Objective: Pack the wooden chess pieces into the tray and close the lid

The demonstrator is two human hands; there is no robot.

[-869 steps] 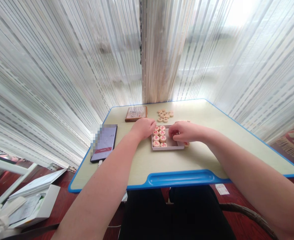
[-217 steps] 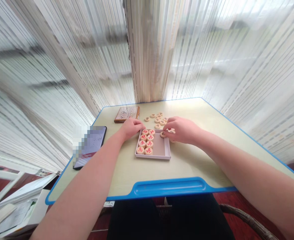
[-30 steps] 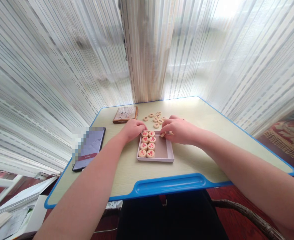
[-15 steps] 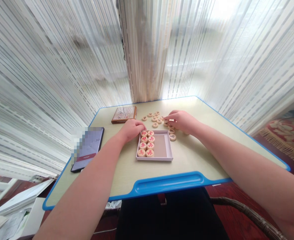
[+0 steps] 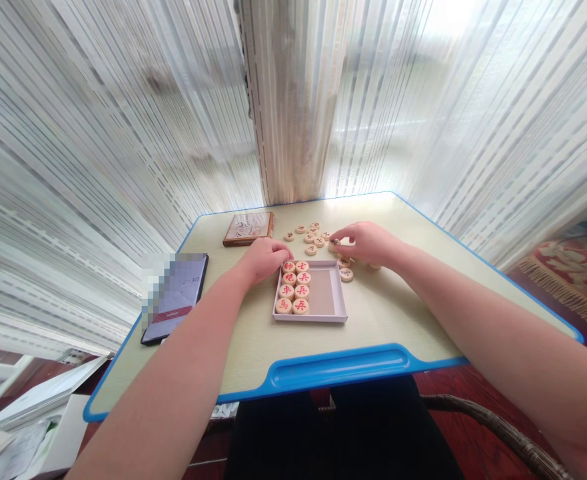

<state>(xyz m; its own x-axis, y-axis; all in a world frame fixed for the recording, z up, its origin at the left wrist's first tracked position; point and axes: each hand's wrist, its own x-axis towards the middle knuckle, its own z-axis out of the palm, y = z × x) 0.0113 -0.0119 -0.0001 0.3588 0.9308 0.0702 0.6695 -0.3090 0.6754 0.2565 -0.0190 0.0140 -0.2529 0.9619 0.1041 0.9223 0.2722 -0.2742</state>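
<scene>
Just right of frame centre: slip-prone

Pinching pale round wooden disc (image 5: 334, 246) with right hand (image 5: 368, 240); could drop if loosely held. Bunching fingers of left hand (image 5: 264, 259) at corner of white rectangular cardboard box (image 5: 310, 319); could skew it by pressing.

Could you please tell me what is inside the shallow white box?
The box holds eight red-marked pieces in two columns, its floor visible beside them. What lies beneath them is covered.

Centre of the pale blue-rimmed table (image 5: 398, 313), shallow white cardboard box (image 5: 318, 319), round red-lettered wooden pieces (image 5: 302, 291) lining its left half! Round black-lettered wooden pieces (image 5: 310, 238) beyond; rectangular black phone (image 5: 186, 293) left.
</scene>
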